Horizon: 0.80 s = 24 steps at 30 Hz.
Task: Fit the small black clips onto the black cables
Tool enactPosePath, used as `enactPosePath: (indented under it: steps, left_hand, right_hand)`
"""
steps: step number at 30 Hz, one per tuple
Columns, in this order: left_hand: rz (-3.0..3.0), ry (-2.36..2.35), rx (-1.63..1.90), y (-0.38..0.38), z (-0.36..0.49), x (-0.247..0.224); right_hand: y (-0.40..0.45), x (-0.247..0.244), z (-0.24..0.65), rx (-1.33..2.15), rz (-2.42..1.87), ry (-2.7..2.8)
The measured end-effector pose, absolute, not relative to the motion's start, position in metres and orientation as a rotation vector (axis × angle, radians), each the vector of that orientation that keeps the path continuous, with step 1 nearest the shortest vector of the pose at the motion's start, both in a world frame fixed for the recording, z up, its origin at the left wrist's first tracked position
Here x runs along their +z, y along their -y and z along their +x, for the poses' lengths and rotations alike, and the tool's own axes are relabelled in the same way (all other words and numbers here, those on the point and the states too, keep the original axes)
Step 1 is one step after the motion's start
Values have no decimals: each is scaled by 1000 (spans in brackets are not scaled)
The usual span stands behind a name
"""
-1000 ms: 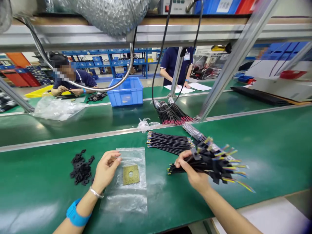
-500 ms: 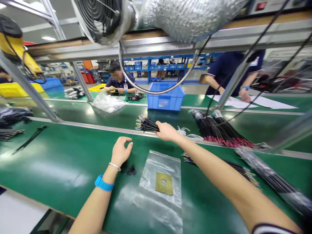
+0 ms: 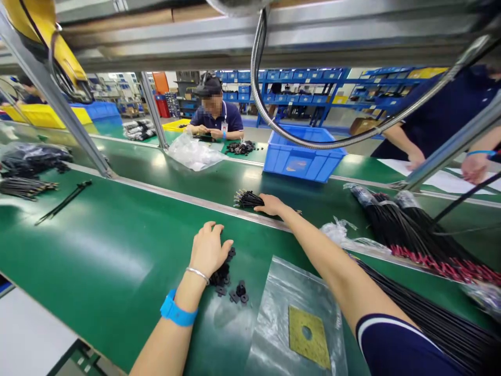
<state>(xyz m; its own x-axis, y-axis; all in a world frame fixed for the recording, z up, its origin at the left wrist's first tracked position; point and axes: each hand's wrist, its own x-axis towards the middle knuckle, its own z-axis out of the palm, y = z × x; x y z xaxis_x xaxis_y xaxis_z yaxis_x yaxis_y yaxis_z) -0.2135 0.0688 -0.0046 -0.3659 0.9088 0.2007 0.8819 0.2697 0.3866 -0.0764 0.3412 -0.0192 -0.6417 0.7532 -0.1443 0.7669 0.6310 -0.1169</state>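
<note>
My right hand reaches across the metal strip on the bench, its fingers closed around a bundle of short black cables. The cables' stripped ends point left, and the bundle is low at the green surface; whether it rests there I cannot tell. Nearer to me, my left hand hovers with fingers apart and holds nothing. Beside and partly under it lies a pile of small black plastic parts. A clear plastic bag with a yellow-green square pad, holed in the middle, lies to their right.
A blue bin stands beyond my right hand. Long black cable bundles with red ends lie at right, and more black cables lie under my right arm. A flexible metal hose hangs in front. Two co-workers are across the bench.
My right hand has lowered the cable bundle toward the surface behind the metal strip. The view has shifted down and left, showing more of the black parts near my left hand.
</note>
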Motion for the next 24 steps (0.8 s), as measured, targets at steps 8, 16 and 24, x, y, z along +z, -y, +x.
enactPosePath:
  steps: [8, 16, 24]
  left_hand:
    - [1635, -2500, 695, -63, -245, -3]
    - [1793, -2196, 627, -83, -242, -30]
    - [1965, -1908, 569, -81, -227, -24]
  right_hand:
    - [-339, -7, -81, -271, 1260, -2790]
    - [-308, -4, -104, -269, 1280, -2805]
    - [-319, 2, -72, -257, 1622, -2702]
